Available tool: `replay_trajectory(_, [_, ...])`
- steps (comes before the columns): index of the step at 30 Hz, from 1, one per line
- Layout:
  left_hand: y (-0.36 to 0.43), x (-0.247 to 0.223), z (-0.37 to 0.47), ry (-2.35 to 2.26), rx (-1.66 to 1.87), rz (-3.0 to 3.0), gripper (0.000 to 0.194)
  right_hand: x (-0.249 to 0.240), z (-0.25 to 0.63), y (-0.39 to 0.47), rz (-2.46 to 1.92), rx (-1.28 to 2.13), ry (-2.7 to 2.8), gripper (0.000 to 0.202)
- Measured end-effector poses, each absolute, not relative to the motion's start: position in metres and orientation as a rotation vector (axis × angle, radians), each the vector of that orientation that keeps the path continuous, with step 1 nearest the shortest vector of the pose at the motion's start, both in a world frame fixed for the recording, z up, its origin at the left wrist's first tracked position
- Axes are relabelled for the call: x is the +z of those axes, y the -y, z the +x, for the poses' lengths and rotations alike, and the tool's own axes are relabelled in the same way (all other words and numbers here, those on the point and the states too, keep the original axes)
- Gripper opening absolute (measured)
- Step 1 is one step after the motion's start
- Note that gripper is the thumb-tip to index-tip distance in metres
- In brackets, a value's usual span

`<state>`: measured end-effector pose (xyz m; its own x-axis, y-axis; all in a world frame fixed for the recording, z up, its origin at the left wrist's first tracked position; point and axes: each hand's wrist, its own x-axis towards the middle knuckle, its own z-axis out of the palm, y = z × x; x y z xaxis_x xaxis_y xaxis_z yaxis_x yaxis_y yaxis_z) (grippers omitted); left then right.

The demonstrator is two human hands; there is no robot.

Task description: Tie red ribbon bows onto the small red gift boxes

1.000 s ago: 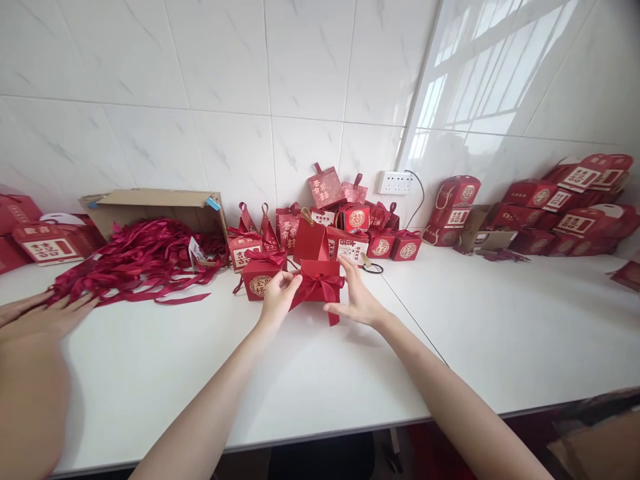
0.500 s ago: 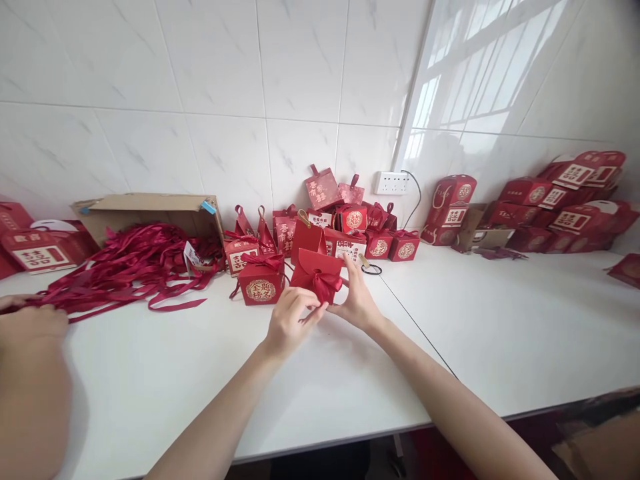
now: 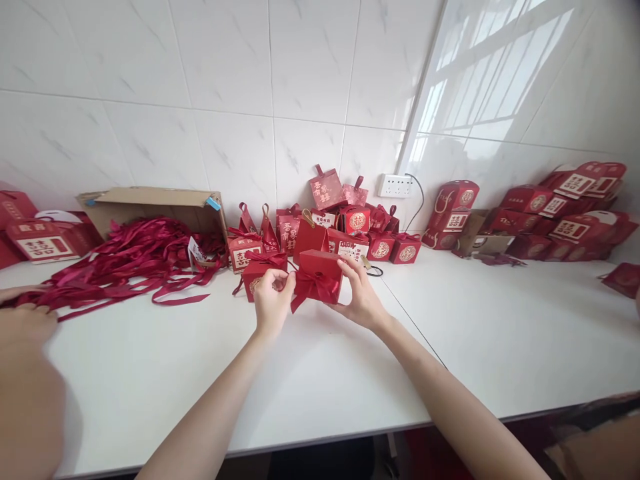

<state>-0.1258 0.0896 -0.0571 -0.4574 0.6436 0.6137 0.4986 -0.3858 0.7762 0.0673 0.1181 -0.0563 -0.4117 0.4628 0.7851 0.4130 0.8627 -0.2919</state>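
Fingers (image 3: 350, 270) of my right hand (image 3: 360, 300) clasp the side of the red box (image 3: 323, 267), and my left hand (image 3: 271, 303) pinches at its ribbon bow (image 3: 313, 285). It sits on the white table (image 3: 320, 373), lid shut, so I cannot tell what it holds. Half a second ago it was tipped toward me; now it's level. Behind it crowd more red boxes (image 3: 370, 233). To the left a cardboard carton (image 3: 150, 207) spills ribbons (image 3: 125, 260), with another person's hand (image 3: 25, 327) on them.
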Motion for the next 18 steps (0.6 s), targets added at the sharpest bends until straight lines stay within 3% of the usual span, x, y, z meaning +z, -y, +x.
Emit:
replay_trajectory(4, [-0.101, -0.063, -0.139, -1.718, 1.865, 1.454, 0.017, -0.038, 0.080, -0.102, -0.788, 0.408, 1.743, 0.073])
replay_trajectory(8, [-0.097, -0.063, -0.133, -1.661, 1.791, 1.630, 0.018, -0.020, 0.105, -0.065, -0.942, 1.341, 1.215, 0.048])
replay_trajectory(10, [-0.092, -0.064, -0.127, -1.580, 1.667, 1.861, 0.018, -0.012, 0.118, -0.042, -0.979, 1.670, 0.942, 0.046])
replay_trajectory(18, [-0.092, -0.083, -0.111, -1.386, 1.303, 2.286, 0.016, 0.007, 0.149, 0.031, -0.903, 1.884, 0.536, 0.049])
